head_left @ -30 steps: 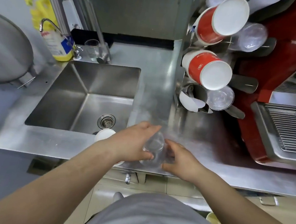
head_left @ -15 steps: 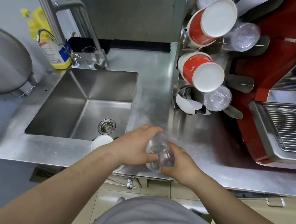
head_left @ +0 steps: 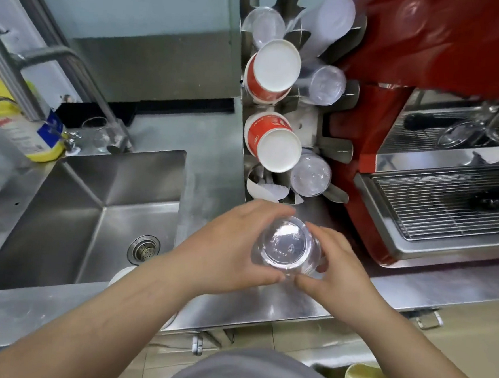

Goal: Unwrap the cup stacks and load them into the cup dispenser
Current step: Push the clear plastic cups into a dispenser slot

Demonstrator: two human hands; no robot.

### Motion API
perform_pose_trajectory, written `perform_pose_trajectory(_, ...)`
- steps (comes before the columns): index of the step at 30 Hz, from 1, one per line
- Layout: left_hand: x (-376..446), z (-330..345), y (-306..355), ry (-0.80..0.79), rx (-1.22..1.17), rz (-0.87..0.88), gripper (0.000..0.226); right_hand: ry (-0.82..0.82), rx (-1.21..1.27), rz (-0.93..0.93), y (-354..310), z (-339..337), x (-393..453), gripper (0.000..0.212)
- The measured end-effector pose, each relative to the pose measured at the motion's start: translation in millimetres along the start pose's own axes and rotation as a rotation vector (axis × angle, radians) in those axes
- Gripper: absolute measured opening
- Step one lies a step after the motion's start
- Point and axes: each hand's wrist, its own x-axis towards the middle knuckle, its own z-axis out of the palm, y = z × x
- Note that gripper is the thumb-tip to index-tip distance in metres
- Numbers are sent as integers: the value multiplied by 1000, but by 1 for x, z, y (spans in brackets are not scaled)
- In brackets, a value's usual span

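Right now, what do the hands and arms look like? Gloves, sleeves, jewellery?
Both the left hand and the right hand are bare: no gloves, rings or watch visible. Forearms are uncovered to the picture's edge, no sleeve in view. A grey garment covers the torso below.

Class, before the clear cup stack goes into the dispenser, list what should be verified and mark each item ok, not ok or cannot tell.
1. Both hands hold the clear cup stack: left hand and right hand ok.
2. Wrapper fully off: cannot tell.
3. Free slot in the cup dispenser: ok, bare holders on the right.
4. Stack held over the counter, not the sink: ok.
5. Red paper cups clear of the path: cannot tell.
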Motion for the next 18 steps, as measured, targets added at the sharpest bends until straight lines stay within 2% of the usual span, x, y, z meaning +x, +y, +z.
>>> perform_pose_trajectory(5, 20, -21, 30, 96, 26, 166, 83, 143, -34, -66, -12, -39, 1, 88)
perform_pose_trajectory(10, 41, -44, 50, 141, 64, 253, 81, 274, -72, -133, -24, -68, 15, 89)
perform_pose_trajectory(18, 80, -90, 77, 205, 258, 421, 78, 427, -32, -201, -57, -97, 50, 87)
